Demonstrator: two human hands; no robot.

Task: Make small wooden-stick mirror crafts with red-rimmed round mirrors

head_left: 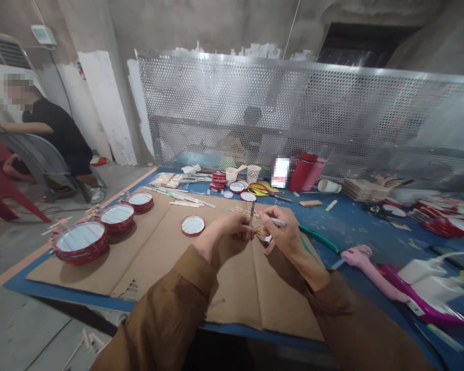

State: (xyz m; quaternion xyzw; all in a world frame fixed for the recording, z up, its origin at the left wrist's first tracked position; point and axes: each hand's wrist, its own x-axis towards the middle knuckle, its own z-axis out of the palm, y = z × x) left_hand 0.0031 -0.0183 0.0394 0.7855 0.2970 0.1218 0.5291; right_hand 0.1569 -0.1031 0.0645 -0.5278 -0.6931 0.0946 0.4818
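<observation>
My left hand [234, 230] is closed, pinching a thin upright stick [252, 210] over the cardboard sheet [158, 257]. Close on its right, my right hand [282, 229] is closed around a pale pen-like tool [277, 222], its tip pointing toward the right. Small yellowish bits [258, 226] show between the hands; their details are too small to tell. A short red-and-white piece [268, 244] is below the right hand's fingers. Left of my hands lies a round white disc with a red rim [193, 225].
Red-rimmed drums [81, 242] line the left side. Cups [254, 173], yellow scissors [261, 189], a phone [280, 172] and a red bottle [303, 171] stand or lie behind. Green pliers [319, 238] and a pink glue gun [375, 270] are at right. A person [56, 123] sits far left.
</observation>
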